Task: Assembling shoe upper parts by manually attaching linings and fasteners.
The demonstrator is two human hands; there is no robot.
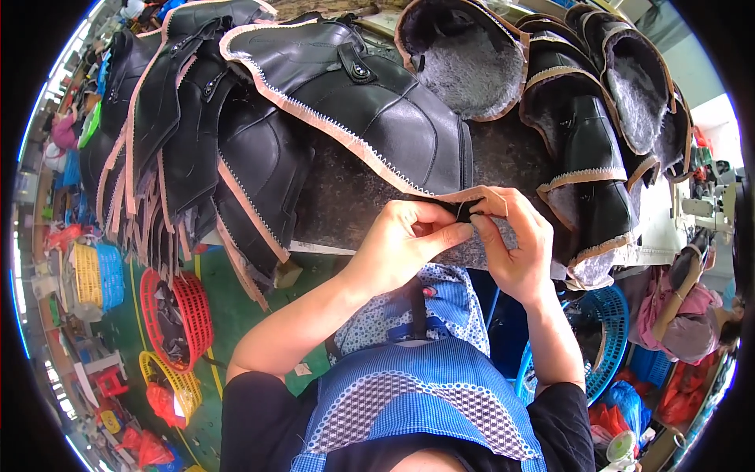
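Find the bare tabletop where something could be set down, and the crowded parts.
The dark table is bare between the left heap of boot pieces and the left hand, on the near side of the middle boot piece. A smaller patch sits beyond the right hand, between that middle piece and the right heap. Both heaps are crowded, pieces overlapping.

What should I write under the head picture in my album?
Left grip and right grip pinch the lower end of a black shoe piece with pale trim.

Dark, mottled worktable (338, 197): black boot uppers (397, 114) left and centre, fleece-lined boot pieces (635, 94) right.
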